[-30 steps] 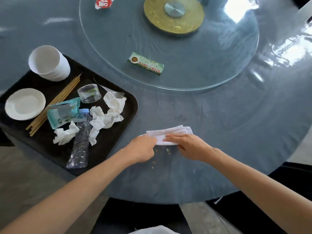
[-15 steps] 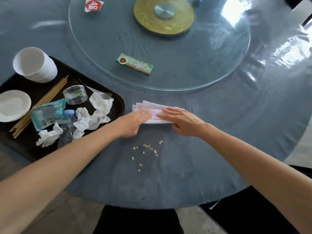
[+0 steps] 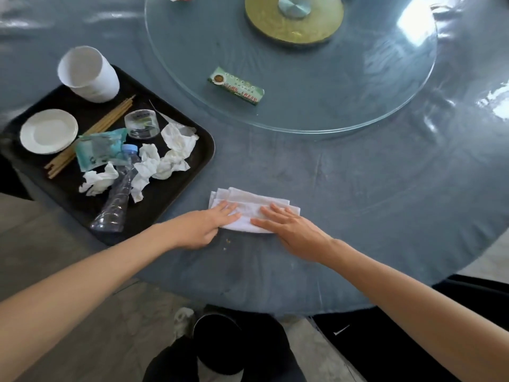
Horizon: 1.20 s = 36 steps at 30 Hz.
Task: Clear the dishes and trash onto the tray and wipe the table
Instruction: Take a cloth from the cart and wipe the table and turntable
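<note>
Your black tray (image 3: pixel 201 150) holds the dishes and trash, your left hand (image 3: pixel 205 226) and right hand (image 3: pixel 289 228) press flat, holding nothing, on the folded white cloth (image 3: pixel 248 209) mid-wipe, crumbs (image 3: pixel 227 241) and green packet (image 3: pixel 235 86) remain.

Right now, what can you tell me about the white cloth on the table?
The cloth is white, soft-looking fabric, folded into several layers whose edges fan out at the far side. It lies flat on the blue table, right of the black tray and apart from it. The left hand and right hand press on it with straight fingers. A few crumbs lie just before its near edge.
</note>
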Each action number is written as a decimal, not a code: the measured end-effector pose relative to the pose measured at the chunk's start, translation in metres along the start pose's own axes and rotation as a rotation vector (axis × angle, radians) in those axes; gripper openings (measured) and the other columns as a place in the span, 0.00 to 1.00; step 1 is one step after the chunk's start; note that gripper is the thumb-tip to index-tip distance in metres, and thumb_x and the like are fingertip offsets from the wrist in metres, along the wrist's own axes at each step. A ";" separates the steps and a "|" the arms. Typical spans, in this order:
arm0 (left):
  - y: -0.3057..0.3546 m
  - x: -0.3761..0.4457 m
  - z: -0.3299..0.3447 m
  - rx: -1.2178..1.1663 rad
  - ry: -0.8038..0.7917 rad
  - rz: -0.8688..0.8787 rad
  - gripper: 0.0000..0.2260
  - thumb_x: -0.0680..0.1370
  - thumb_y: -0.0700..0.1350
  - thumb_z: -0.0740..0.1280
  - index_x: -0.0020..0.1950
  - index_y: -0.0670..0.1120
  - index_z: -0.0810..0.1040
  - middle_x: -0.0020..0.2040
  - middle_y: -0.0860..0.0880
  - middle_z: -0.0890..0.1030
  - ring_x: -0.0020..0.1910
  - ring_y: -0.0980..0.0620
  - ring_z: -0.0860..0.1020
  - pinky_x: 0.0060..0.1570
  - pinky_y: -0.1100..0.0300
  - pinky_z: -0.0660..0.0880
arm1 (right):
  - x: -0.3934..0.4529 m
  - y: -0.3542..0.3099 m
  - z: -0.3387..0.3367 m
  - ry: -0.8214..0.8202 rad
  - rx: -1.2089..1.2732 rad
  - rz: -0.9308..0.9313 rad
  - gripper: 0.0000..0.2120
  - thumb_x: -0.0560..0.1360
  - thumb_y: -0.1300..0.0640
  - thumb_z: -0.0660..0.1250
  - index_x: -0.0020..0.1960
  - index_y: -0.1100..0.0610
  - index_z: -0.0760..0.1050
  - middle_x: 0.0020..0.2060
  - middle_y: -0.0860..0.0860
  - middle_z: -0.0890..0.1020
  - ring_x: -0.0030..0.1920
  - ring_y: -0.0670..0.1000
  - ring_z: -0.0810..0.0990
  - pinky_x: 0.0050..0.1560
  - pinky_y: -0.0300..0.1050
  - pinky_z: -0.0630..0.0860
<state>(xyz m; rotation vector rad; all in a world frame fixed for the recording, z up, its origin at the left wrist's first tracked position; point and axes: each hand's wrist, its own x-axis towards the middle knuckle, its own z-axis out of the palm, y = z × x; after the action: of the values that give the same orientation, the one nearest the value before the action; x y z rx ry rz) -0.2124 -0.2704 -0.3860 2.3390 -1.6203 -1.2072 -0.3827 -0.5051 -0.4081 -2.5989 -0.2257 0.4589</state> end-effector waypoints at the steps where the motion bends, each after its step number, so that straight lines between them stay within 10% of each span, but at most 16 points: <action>1: 0.002 -0.010 0.010 -0.010 -0.006 0.008 0.34 0.80 0.32 0.54 0.82 0.52 0.48 0.83 0.50 0.42 0.81 0.53 0.42 0.76 0.61 0.52 | -0.007 -0.010 0.010 0.015 0.009 -0.005 0.36 0.73 0.72 0.56 0.79 0.51 0.67 0.77 0.60 0.69 0.78 0.68 0.63 0.74 0.67 0.65; 13: 0.015 -0.073 0.033 0.082 0.181 0.155 0.33 0.79 0.30 0.53 0.82 0.48 0.50 0.83 0.47 0.46 0.82 0.49 0.45 0.78 0.60 0.47 | -0.059 -0.106 0.024 0.175 0.086 0.228 0.37 0.78 0.74 0.53 0.80 0.44 0.64 0.79 0.55 0.66 0.80 0.61 0.60 0.75 0.62 0.66; 23: 0.052 0.000 -0.034 0.101 0.413 0.152 0.33 0.77 0.28 0.53 0.81 0.46 0.57 0.82 0.47 0.55 0.82 0.46 0.49 0.79 0.53 0.53 | -0.058 -0.025 -0.053 0.339 -0.073 0.219 0.36 0.75 0.71 0.52 0.79 0.49 0.67 0.77 0.57 0.70 0.78 0.61 0.65 0.76 0.58 0.65; 29: 0.071 0.046 0.004 0.105 0.291 -0.022 0.37 0.77 0.29 0.54 0.82 0.54 0.52 0.83 0.54 0.49 0.82 0.51 0.46 0.74 0.52 0.64 | -0.067 0.035 -0.024 0.218 -0.187 0.180 0.38 0.74 0.73 0.59 0.80 0.48 0.65 0.79 0.58 0.66 0.79 0.61 0.64 0.76 0.59 0.65; 36: 0.074 0.043 0.032 0.172 0.137 -0.115 0.32 0.80 0.45 0.58 0.83 0.54 0.49 0.83 0.52 0.42 0.81 0.52 0.39 0.79 0.47 0.46 | -0.088 0.040 0.017 0.083 -0.141 0.120 0.29 0.81 0.36 0.52 0.79 0.45 0.68 0.82 0.55 0.57 0.82 0.57 0.54 0.81 0.58 0.53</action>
<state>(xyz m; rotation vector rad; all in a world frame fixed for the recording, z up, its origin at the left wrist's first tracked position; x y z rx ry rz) -0.2828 -0.3267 -0.3991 2.5870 -1.6244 -0.9337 -0.4675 -0.5533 -0.4178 -2.7742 -0.0769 0.3882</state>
